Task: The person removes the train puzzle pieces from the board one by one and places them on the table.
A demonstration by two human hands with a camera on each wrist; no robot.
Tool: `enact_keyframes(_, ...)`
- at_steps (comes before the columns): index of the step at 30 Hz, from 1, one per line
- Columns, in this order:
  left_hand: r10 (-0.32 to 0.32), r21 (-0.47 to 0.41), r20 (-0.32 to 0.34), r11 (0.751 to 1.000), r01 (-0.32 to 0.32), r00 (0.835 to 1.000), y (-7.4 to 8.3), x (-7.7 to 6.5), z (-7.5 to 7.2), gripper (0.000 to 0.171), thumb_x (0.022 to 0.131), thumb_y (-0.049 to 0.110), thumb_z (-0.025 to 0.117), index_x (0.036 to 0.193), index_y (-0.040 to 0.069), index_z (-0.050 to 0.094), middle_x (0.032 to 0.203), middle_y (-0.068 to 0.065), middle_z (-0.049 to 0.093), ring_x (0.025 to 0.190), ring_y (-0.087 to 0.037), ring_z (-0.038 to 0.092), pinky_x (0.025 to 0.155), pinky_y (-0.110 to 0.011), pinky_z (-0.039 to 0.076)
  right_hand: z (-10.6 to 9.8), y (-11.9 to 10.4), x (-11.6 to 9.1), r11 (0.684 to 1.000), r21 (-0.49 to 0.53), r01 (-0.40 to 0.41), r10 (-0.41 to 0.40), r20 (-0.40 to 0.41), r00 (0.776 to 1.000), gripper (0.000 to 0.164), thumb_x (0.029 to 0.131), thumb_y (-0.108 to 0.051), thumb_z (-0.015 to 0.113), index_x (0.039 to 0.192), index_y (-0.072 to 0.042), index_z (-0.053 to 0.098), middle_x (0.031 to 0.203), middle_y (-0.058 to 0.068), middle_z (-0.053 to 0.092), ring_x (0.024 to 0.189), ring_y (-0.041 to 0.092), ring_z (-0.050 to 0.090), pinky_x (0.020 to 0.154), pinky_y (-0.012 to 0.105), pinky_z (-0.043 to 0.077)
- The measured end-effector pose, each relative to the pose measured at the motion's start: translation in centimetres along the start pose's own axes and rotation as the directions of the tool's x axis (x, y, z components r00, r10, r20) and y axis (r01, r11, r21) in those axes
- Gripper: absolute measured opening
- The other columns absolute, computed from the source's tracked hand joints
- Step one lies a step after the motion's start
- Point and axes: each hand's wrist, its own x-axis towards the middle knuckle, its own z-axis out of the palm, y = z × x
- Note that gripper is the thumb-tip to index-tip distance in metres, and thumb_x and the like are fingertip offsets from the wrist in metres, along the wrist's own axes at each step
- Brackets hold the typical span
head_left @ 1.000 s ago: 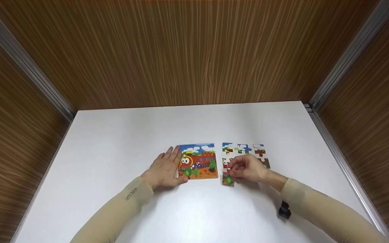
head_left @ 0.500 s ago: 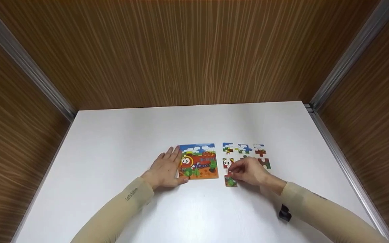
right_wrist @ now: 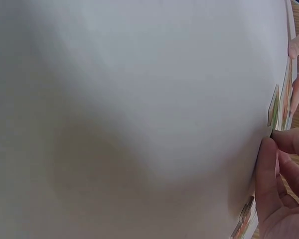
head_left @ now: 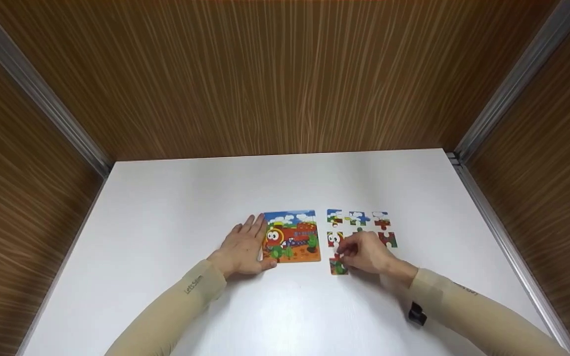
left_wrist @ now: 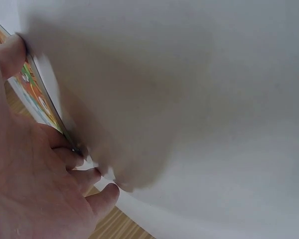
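A square picture board (head_left: 292, 236) showing a red cartoon train lies flat on the white table. My left hand (head_left: 243, 249) rests along its left edge with the fingers straight; in the left wrist view the thumb and fingertips touch that edge. To the right of the board, my right hand (head_left: 370, 252) pinches a puzzle piece (head_left: 338, 267) with green and orange print between thumb and index finger. Directly above it lies the puzzle piece with the train's eyes (head_left: 334, 239). Part of the middle of the loose pieces is hidden under my right hand.
A top row of pieces includes a cloud piece (head_left: 358, 218) and a red-and-white piece (head_left: 381, 219). A dark red piece (head_left: 388, 240) lies right of my right hand. A black object (head_left: 417, 314) is at the right sleeve. Wood-patterned panels (head_left: 285, 74) enclose the table.
My right hand has drawn the green-and-orange puzzle piece slightly down and right, away from the piece with the eyes, which is now uncovered. The left hand has stayed in place.
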Motion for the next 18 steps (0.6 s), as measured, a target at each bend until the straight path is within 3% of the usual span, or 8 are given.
enact_keyframes(9, -0.005, -0.009, 0.005, 1.000, 0.005, 1.000, 0.2, -0.1, 0.0, 0.118, 0.101, 0.075, 0.060, 0.180, 0.002, 0.013, 0.191, -0.017, 0.008, 0.179, -0.041, 0.011, 0.143, -0.061, 0.023, 0.0, -0.2, -0.4, 0.999, -0.034, -0.006, 0.004, -0.033, 0.999, 0.020, 0.085, 0.002, 0.082, 0.102, -0.007, 0.087, 0.089, 0.005, 0.079, 0.077, 0.007, 0.062, 0.066, 0.018, 0.050)
enact_keyframes(14, 0.000, 0.000, 0.009, 1.000, 0.000, 1.000, 0.2, -0.1, -0.1, 0.117, 0.101, 0.075, 0.059, 0.180, 0.002, 0.012, 0.191, -0.017, 0.008, 0.179, -0.041, 0.011, 0.143, -0.061, 0.023, -0.3, -0.6, -0.3, 0.999, -0.039, -0.024, 0.022, -0.053, 0.998, 0.015, 0.091, -0.005, 0.082, 0.105, -0.006, 0.086, 0.086, 0.004, 0.078, 0.072, 0.006, 0.060, 0.062, 0.018, 0.047)
enact_keyframes(18, 0.003, 0.008, 0.006, 1.000, -0.003, 1.000, 0.0, -0.1, 0.0, 0.117, 0.102, 0.075, 0.059, 0.180, 0.001, 0.012, 0.191, -0.018, 0.008, 0.179, -0.042, 0.011, 0.143, -0.061, 0.023, -0.9, -1.4, 0.4, 1.000, -0.010, 0.013, -0.014, -0.060, 0.998, 0.015, 0.094, -0.007, 0.081, 0.107, -0.003, 0.086, 0.088, 0.006, 0.080, 0.072, 0.007, 0.063, 0.062, 0.019, 0.050)
